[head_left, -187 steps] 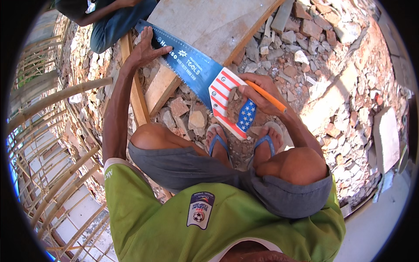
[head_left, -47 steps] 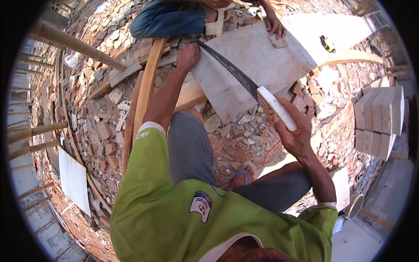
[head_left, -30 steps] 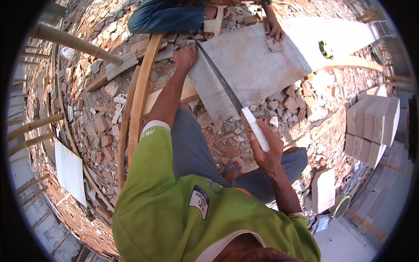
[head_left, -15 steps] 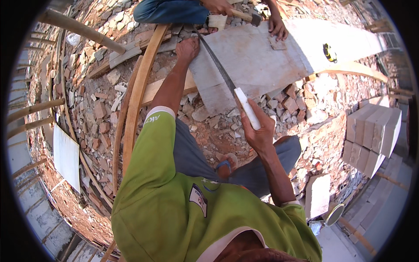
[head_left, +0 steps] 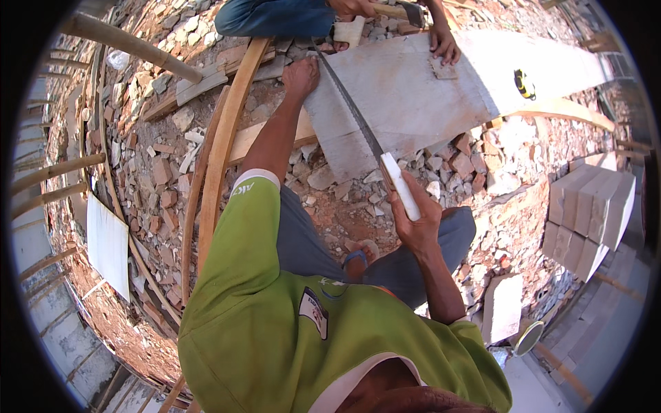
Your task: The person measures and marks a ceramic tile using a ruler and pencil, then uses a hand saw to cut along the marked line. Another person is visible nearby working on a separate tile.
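Note:
A flat grey board (head_left: 413,103) lies across rubble and timber in front of me. My right hand (head_left: 418,215) is closed round the white handle of a handsaw (head_left: 358,118). The blade slants away to the far left across the board, its tip close to the far edge. My left hand (head_left: 301,76) is closed at the board's left edge, beside the blade's far end; its fingertips are partly hidden. Across from me, a co-worker's hand (head_left: 445,45) presses on a small square piece (head_left: 443,69) on the board. That person's other hand (head_left: 354,7) holds a hammer (head_left: 411,12).
Long timber strips (head_left: 224,148) run along my left. A yellow-and-black tape measure (head_left: 523,84) lies on the board's right part. Grey blocks (head_left: 589,206) are stacked at right, with broken bricks (head_left: 165,172) over the ground. A bamboo pole (head_left: 131,48) slants in at upper left.
My right hand has drawn the saw back a little, toward me and to the right. My left hand stays at the board's edge. The whole view has shifted slightly.

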Available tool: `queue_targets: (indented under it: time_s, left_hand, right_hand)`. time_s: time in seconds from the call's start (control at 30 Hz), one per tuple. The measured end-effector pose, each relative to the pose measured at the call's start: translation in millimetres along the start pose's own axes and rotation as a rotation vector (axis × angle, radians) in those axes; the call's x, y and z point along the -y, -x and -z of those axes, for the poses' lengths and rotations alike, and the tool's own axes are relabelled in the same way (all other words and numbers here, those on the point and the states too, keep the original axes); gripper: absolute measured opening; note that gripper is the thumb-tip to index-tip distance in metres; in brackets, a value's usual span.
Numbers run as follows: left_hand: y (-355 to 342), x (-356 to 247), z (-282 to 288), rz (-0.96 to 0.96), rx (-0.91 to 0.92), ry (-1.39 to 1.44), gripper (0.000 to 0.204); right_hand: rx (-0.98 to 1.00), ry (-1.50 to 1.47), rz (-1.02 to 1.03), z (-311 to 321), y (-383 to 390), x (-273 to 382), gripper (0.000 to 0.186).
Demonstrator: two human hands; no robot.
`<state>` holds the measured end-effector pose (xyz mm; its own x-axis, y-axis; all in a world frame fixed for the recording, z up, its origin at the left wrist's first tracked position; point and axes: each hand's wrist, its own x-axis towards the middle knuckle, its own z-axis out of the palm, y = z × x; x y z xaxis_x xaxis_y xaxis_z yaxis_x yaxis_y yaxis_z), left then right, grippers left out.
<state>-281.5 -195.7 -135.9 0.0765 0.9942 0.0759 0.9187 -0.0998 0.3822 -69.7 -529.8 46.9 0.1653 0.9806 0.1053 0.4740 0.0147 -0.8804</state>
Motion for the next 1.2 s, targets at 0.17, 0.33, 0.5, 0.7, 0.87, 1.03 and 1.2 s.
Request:
queue_targets:
  time_s: [0.17, 0.33, 0.5, 0.7, 0.87, 1.03, 1.2]
  left_hand:
    - [-14, 2, -3, -0.031, -0.09, 0.0, 0.048]
    - [-11, 5, -7, -0.066, -0.116, 0.004, 0.038]
    - [-7, -1, -7, -0.044, -0.144, -0.028, 0.039]
    - [-11, 0, 3, -0.031, -0.074, 0.011, 0.045]
    - [-5, 0, -2, -0.033, -0.156, -0.021, 0.04]
    - [-13, 1, -5, -0.068, -0.192, -0.006, 0.037]
    - [-9, 0, -11, -0.083, -0.193, 0.026, 0.035]
  right_hand:
    - [-0.081, -0.061, 0.008, -7, -15, -17, 0.039]
    - [-0.053, 0.001, 0.054, -11, -34, -17, 0.039]
    - [-0.077, 0.035, 0.076, 14, 9, -17, 0.041]
    - [-0.037, -0.116, -0.046, -14, -24, -18, 0.041]
    - [-0.046, -0.038, 0.042, 11, 12, -13, 0.042]
    - [-0.002, -0.038, -0.059, -22, -45, -10, 0.041]
    - [-0.052, 0.012, 0.032, 21, 25, -11, 0.04]
